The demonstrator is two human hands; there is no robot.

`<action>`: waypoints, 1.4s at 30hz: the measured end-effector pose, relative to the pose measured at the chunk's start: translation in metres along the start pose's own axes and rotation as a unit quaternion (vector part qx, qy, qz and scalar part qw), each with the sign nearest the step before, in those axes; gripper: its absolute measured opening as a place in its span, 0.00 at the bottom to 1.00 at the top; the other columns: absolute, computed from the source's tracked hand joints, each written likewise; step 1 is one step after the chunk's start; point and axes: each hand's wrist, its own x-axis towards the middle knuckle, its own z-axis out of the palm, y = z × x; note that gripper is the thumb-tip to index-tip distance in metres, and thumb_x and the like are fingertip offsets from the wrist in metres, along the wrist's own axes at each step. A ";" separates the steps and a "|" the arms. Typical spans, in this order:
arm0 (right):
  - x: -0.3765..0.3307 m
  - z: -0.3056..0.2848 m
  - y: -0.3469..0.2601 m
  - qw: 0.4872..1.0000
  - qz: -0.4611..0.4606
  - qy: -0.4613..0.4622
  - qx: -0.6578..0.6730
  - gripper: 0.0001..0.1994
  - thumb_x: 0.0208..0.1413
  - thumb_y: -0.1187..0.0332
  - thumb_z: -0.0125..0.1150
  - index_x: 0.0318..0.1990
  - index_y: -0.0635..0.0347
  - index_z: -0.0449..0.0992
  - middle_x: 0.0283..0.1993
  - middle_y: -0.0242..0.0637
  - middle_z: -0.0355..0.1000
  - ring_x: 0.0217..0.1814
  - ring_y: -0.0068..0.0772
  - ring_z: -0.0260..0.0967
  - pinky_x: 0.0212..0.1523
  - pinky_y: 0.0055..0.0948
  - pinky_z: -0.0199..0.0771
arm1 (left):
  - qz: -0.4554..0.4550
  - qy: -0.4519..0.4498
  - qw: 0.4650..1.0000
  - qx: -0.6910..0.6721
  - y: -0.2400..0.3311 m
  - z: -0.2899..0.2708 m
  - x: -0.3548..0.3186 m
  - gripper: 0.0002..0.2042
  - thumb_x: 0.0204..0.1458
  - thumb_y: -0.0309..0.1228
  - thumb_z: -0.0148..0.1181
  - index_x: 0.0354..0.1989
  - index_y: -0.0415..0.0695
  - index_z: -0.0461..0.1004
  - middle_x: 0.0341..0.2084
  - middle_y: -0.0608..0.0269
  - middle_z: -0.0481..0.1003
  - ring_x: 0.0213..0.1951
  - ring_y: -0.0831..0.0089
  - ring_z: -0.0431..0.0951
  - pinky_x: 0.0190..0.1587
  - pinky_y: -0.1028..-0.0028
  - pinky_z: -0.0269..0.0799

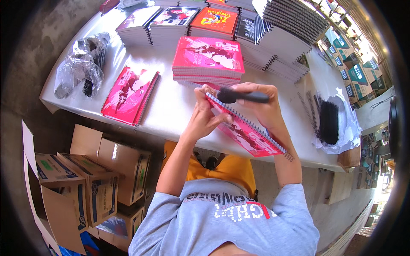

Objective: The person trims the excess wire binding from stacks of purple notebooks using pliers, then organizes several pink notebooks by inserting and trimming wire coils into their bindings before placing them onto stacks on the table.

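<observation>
A pink notebook [250, 136] is tilted in front of me over the table's near edge. A dark spiral coil [252, 124] runs along its upper edge, and a loose end of it sticks out past the right corner by my right forearm. My left hand [202, 114] is closed around the notebook's left end, with the thumb on its cover. My right hand [267, 106] grips a black tool [250, 97] with a thick handle and a dark rounded end, which lies by the coil's left end. I cannot make out the tool's kind.
A pink notebook stack [209, 57] stands just beyond my hands, and more pink notebooks [130, 94] lie to the left. Taller notebook piles [213, 21] fill the back. Black coils [329, 121] rest on plastic at right; a plastic bag [83, 64] is far left. Cardboard boxes [102, 192] stand below left.
</observation>
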 end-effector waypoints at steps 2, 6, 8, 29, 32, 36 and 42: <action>0.005 0.004 0.000 0.981 -0.118 -0.026 -0.152 0.17 0.43 0.86 0.52 0.41 0.64 0.78 0.38 0.39 0.77 0.38 0.21 0.72 0.40 0.22 0.73 | 0.049 0.015 0.998 0.045 -0.002 0.000 0.003 0.35 0.40 0.36 0.71 0.44 0.42 0.47 0.38 0.58 0.59 0.41 0.67 0.64 0.48 0.69 0.62; -0.001 -0.029 0.013 0.974 -0.061 0.073 -0.206 0.19 0.40 0.86 0.53 0.41 0.60 0.79 0.39 0.44 0.76 0.42 0.33 0.74 0.44 0.25 0.72 | -0.015 0.092 0.992 -0.087 0.001 0.003 0.004 0.23 0.45 0.34 0.67 0.40 0.38 0.59 0.28 0.65 0.62 0.32 0.76 0.64 0.37 0.77 0.62; -0.012 -0.063 0.019 0.914 -0.095 0.182 -0.350 0.18 0.41 0.83 0.54 0.42 0.59 0.78 0.42 0.48 0.75 0.45 0.43 0.73 0.48 0.30 0.70 | -0.055 0.123 0.981 -0.142 0.004 0.002 0.007 0.16 0.47 0.33 0.65 0.35 0.37 0.66 0.23 0.68 0.62 0.28 0.81 0.63 0.31 0.80 0.60; -0.098 0.056 -0.036 0.873 -0.023 0.172 -0.456 0.20 0.50 0.61 0.61 0.53 0.43 0.73 0.48 0.39 0.63 0.51 0.40 0.60 0.53 0.39 0.56 | 0.128 0.274 0.938 0.171 0.060 0.000 -0.019 0.20 0.40 0.18 0.66 0.45 0.45 0.77 0.19 0.68 0.64 0.24 0.77 0.61 0.26 0.80 0.60; -0.083 0.063 -0.041 0.832 -0.080 0.174 -0.520 0.20 0.48 0.60 0.63 0.52 0.40 0.74 0.48 0.37 0.62 0.51 0.40 0.60 0.54 0.42 0.53 | 0.129 0.282 0.928 0.206 0.069 0.003 -0.018 0.22 0.38 0.15 0.64 0.46 0.45 0.77 0.18 0.69 0.62 0.24 0.76 0.61 0.26 0.79 0.60; -0.076 0.067 -0.046 0.833 -0.069 0.167 -0.523 0.20 0.48 0.59 0.62 0.51 0.39 0.74 0.47 0.36 0.63 0.50 0.39 0.60 0.54 0.41 0.53 | 0.144 0.271 0.923 0.234 0.071 0.003 -0.020 0.26 0.34 0.13 0.61 0.46 0.47 0.77 0.18 0.69 0.61 0.24 0.74 0.61 0.28 0.78 0.60; -0.085 0.058 -0.044 0.985 0.160 0.056 -0.018 0.17 0.58 0.61 0.54 0.54 0.53 0.69 0.36 0.36 0.69 0.39 0.28 0.67 0.40 0.27 0.66 | 0.169 0.270 0.913 0.254 0.067 0.007 -0.021 0.27 0.29 0.13 0.60 0.45 0.46 0.78 0.18 0.69 0.61 0.24 0.73 0.60 0.28 0.76 0.57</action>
